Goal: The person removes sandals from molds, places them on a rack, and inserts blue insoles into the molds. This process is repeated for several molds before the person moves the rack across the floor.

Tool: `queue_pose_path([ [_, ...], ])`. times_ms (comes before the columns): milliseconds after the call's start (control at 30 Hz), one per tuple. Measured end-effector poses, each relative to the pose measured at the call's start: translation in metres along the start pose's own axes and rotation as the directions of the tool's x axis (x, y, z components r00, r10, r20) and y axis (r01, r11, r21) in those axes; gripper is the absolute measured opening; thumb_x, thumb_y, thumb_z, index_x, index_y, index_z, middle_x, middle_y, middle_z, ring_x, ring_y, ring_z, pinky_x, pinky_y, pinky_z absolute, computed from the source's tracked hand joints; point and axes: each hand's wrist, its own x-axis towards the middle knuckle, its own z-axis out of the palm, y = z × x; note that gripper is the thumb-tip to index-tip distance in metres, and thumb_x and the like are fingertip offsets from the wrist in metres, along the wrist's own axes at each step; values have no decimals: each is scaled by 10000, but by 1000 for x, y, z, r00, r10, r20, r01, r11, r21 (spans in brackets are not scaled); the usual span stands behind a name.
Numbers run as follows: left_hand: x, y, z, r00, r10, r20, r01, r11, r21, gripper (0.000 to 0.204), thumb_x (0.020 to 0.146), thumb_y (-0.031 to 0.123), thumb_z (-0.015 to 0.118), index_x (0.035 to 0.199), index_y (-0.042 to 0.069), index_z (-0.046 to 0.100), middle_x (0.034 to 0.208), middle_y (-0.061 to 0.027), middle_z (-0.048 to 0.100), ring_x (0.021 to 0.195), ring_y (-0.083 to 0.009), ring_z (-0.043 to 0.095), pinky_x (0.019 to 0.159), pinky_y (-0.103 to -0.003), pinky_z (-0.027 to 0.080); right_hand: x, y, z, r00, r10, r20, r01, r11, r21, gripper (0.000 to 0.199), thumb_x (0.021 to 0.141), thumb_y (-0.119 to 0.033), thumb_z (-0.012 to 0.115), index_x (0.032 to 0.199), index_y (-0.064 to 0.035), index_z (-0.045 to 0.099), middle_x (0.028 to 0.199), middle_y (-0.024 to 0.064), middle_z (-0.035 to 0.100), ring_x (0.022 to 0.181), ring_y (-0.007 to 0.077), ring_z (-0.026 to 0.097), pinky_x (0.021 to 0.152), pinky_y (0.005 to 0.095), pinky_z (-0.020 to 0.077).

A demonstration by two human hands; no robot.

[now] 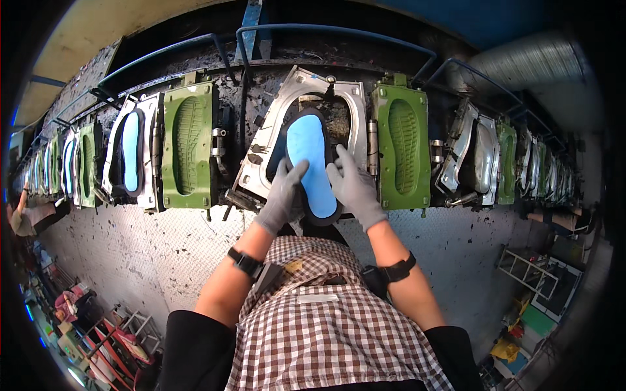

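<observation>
Between my gloved hands is a shoe sole (308,153) with a light blue face and a black rim, standing toe up and slightly tilted. My left hand (282,195) grips its left edge, the thumb lying across the blue face. On the other side, my right hand (355,189) holds the right edge with its fingers curled. Behind and partly covered by the sole is a silver metal mould frame (357,117) with a dark opening. The sole's underside is hidden, and so are several fingertips.
Green sole moulds (189,143) stand on both sides, in a curving row with silver moulds. Another blue-faced sole (132,150) sits in a mould to the left. Blue rails (339,27) run behind. Other people's arms (554,219) show at both far ends. Below lies a metal-plate floor (150,254).
</observation>
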Motion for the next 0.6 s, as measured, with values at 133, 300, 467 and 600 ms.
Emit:
queue_pose_path([
  [133, 43, -4, 11, 987, -161, 18, 152, 881, -449, 545, 931, 131, 728, 1436, 53, 539, 1224, -87, 669, 1006, -219, 674, 897, -349, 574, 15, -9, 6, 923, 315, 219, -290, 947, -138, 559, 939, -141, 657, 1473, -36, 529, 1287, 249, 676, 1090, 400, 688, 921, 449, 549],
  [300, 49, -5, 31, 998, 67, 7, -61, 946, -317, 676, 924, 118, 744, 1535, 34, 465, 1307, -100, 657, 1078, -216, 671, 932, -347, 572, -1, 19, 15, 993, -63, -99, 68, 997, 46, 562, 944, -93, 630, 1490, -12, 520, 1207, 241, 713, 926, 265, 724, 883, 369, 559],
  [467, 95, -7, 28, 988, 154, 10, -151, 978, -142, 847, 929, 107, 745, 1650, 54, 304, 1291, -129, 666, 1081, -167, 642, 943, -300, 541, 24, 9, -6, 997, -57, -58, 46, 983, -180, 558, 942, -102, 610, 1494, -148, 551, 1279, 194, 704, 1053, 362, 722, 905, 428, 574],
  [600, 112, 6, 47, 983, 175, -54, -182, 969, -169, 879, 956, 134, 722, 1665, 32, 212, 1251, -126, 669, 1058, -177, 647, 942, -287, 536, 59, 22, -11, 989, -92, -118, 82, 993, -82, 552, 949, -125, 585, 1491, -226, 559, 1319, 160, 691, 1100, 384, 699, 942, 442, 564],
])
